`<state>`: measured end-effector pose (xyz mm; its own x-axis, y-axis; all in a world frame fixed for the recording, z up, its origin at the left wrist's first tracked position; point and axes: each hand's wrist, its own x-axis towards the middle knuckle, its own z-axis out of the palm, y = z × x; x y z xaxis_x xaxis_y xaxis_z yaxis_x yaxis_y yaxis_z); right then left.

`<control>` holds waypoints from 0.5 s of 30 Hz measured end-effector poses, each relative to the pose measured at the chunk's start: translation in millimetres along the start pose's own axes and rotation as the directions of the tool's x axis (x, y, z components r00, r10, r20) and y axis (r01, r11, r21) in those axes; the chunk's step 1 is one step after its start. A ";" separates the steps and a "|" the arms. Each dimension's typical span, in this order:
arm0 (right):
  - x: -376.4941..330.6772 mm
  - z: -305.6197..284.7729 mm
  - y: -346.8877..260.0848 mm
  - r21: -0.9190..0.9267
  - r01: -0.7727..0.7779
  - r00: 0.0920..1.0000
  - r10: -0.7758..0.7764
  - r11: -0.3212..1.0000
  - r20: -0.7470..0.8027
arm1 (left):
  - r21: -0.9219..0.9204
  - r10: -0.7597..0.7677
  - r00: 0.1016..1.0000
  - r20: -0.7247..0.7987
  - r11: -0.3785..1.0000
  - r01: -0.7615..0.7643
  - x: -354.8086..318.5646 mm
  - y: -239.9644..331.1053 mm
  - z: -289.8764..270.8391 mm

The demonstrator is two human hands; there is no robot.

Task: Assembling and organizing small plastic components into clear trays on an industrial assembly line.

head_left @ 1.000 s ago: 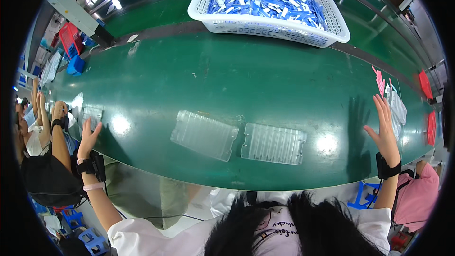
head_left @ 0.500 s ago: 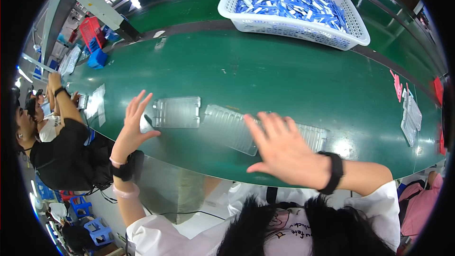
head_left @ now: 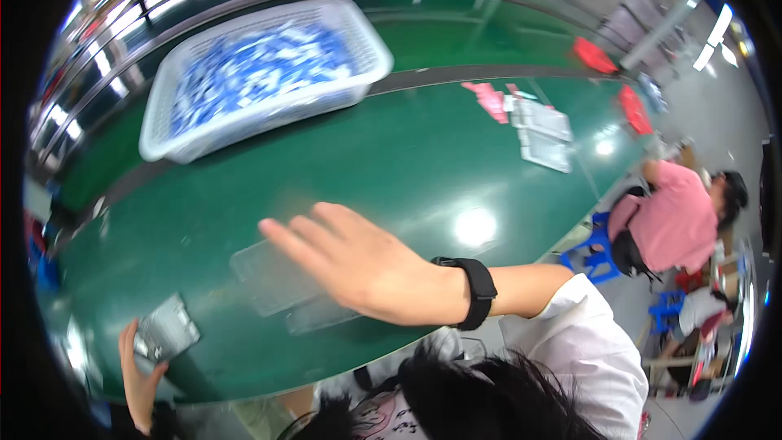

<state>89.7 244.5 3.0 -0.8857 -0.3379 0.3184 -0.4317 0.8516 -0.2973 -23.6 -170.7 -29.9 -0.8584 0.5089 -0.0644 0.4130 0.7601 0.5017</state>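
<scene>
Our left hand curves beside a clear, flat tray by the near edge of the smooth green table (we cannot tell if it pinches). Our right hand, fingers apart, hangs over two thin, see-through plastic trays. Wide table room runs from there to a white basket heaped with blue and white bits.

Bright, cool light is falling from overhead, with a strip light glowing white at the upper right. A round hot spot is glaring off the green tabletop, and a smaller one is gleaming nearer the right end. Motion blur is smearing the white basket, its blue-and-white pieces and the clear trays, whose edges are melting into the green. The fisheye lens is bending straight lines toward a black rim
</scene>
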 end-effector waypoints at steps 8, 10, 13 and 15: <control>-188.4 -69.2 97.5 0.112 -0.642 0.755 0.651 0.758 -0.080 | 0.007 0.091 0.991 0.095 0.996 -0.092 29.1 48.3 22.9; -221.7 -86.1 108.0 0.080 -0.674 0.728 0.678 0.735 -0.098 | 0.015 0.095 0.990 0.104 0.995 -0.097 34.5 51.8 26.5; -252.8 -99.3 121.0 0.070 -0.741 0.664 0.745 0.668 -0.064 | 0.044 0.088 0.988 0.123 0.995 -0.094 38.1 53.2 25.2; -262.8 -107.4 129.5 0.088 -0.723 0.682 0.729 0.685 -0.059 | 0.091 0.131 0.984 0.123 0.986 -0.142 39.7 51.3 24.0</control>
<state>284.8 486.6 -22.5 -0.9090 0.4134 0.0533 0.3301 0.7921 -0.5134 -29.2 -101.9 -27.5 -0.7531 0.6497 -0.1038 0.5571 0.7136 0.4248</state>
